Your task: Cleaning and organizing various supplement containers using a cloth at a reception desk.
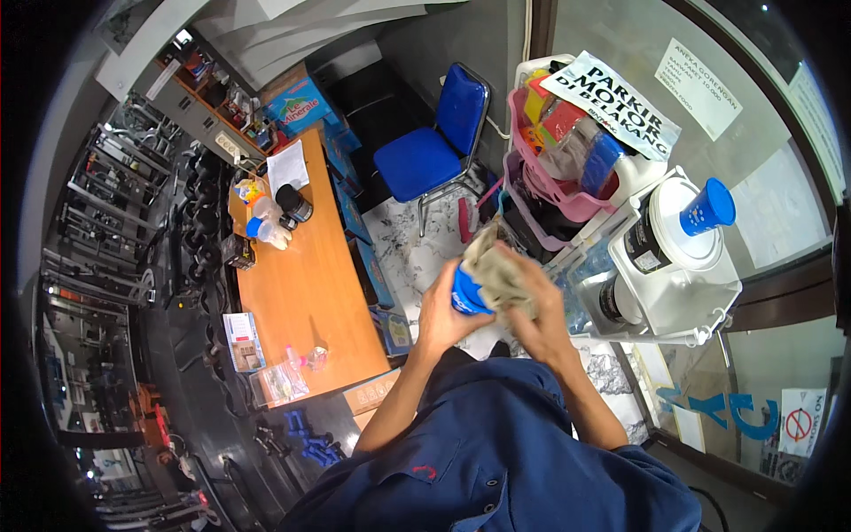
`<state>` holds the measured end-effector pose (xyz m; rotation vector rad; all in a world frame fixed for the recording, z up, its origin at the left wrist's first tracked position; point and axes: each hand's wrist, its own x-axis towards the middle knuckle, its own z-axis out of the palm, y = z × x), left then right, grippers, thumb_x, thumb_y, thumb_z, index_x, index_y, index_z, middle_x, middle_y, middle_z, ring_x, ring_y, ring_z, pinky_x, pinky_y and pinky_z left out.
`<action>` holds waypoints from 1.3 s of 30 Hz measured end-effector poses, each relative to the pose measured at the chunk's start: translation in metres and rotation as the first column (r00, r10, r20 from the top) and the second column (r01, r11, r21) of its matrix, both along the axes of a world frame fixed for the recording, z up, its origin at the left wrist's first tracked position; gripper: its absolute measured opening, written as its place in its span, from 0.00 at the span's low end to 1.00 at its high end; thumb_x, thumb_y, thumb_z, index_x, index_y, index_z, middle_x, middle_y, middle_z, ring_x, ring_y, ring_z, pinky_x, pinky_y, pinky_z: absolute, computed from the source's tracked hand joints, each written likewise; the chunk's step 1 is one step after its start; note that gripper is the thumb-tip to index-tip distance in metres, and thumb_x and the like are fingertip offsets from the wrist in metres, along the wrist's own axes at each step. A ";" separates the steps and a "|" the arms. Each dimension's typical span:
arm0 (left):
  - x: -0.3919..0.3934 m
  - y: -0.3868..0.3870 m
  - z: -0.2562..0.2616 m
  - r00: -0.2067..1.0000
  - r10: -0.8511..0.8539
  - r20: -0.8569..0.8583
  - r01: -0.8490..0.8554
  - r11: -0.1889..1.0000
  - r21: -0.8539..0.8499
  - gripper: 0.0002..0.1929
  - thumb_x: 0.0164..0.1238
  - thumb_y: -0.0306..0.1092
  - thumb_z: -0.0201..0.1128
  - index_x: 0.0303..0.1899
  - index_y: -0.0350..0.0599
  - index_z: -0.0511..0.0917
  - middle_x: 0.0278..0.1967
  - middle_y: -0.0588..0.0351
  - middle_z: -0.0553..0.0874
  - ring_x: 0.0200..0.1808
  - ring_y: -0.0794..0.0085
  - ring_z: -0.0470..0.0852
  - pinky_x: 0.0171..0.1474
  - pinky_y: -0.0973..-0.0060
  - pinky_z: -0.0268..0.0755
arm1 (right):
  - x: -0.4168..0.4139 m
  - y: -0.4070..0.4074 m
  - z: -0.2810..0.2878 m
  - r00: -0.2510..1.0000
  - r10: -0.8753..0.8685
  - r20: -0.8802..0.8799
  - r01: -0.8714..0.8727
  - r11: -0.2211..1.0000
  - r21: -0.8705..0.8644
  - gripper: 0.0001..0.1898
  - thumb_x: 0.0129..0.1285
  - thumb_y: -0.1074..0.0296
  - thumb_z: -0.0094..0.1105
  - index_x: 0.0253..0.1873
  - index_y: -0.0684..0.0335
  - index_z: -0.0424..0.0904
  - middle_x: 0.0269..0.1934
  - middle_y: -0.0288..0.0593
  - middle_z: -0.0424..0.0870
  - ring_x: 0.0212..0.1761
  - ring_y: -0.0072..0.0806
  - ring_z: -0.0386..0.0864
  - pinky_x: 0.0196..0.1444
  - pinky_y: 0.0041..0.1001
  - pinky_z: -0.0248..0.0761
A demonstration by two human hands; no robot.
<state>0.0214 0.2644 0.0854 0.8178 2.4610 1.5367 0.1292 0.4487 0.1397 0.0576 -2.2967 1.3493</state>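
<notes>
My left hand (pixel 440 318) is wrapped around a blue plastic cup (pixel 467 292) that bears white print. A beige cloth (pixel 498 274), creased and slightly blurred, is bunched in my right hand (pixel 542 312) and pressed against the cup, covering its upper right side. Both hands are close together in front of my chest, above the marbled floor. To the right, a second blue cup (pixel 709 206) lies tilted or stands on the white lid of a tub (pixel 685 226); the wide lens leaves its pose unclear.
A wooden desk (pixel 299 292) at left carries jars, a calendar (pixel 244 340) and a spray bottle (pixel 312 359). Beyond it stands a blue chair (pixel 432 153). A white rack (pixel 671 312) and pink baskets (pixel 565 206) stand close on my right, beside a glass wall.
</notes>
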 end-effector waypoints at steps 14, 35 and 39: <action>0.019 0.017 0.020 0.949 -0.184 -0.255 0.145 0.975 -0.166 0.49 0.43 0.39 0.94 0.72 0.43 0.80 0.58 0.45 0.90 0.62 0.42 0.88 0.66 0.47 0.80 | -0.002 0.002 -0.036 0.996 -0.040 -0.079 0.027 0.987 -0.160 0.32 0.65 0.75 0.64 0.76 0.72 0.80 0.72 0.60 0.84 0.72 0.59 0.83 0.75 0.45 0.76; 0.009 0.246 0.170 0.725 -0.688 -0.032 0.638 0.655 0.405 0.40 0.69 0.31 0.89 0.77 0.33 0.74 0.66 0.52 0.89 0.65 0.69 0.88 0.72 0.68 0.80 | 0.148 0.021 -0.168 0.763 -0.496 0.415 0.642 0.502 -0.580 0.25 0.79 0.70 0.57 0.77 0.69 0.81 0.48 0.39 0.91 0.44 0.25 0.87 0.51 0.29 0.83; 0.017 0.320 0.222 0.538 -0.563 -0.627 0.703 0.710 -0.034 0.43 0.58 0.33 0.93 0.75 0.41 0.78 0.65 0.44 0.89 0.66 0.51 0.89 0.70 0.58 0.80 | 0.153 0.024 -0.169 0.701 -0.579 0.417 0.705 0.471 -0.531 0.25 0.79 0.70 0.58 0.76 0.69 0.82 0.52 0.43 0.93 0.49 0.27 0.88 0.56 0.31 0.83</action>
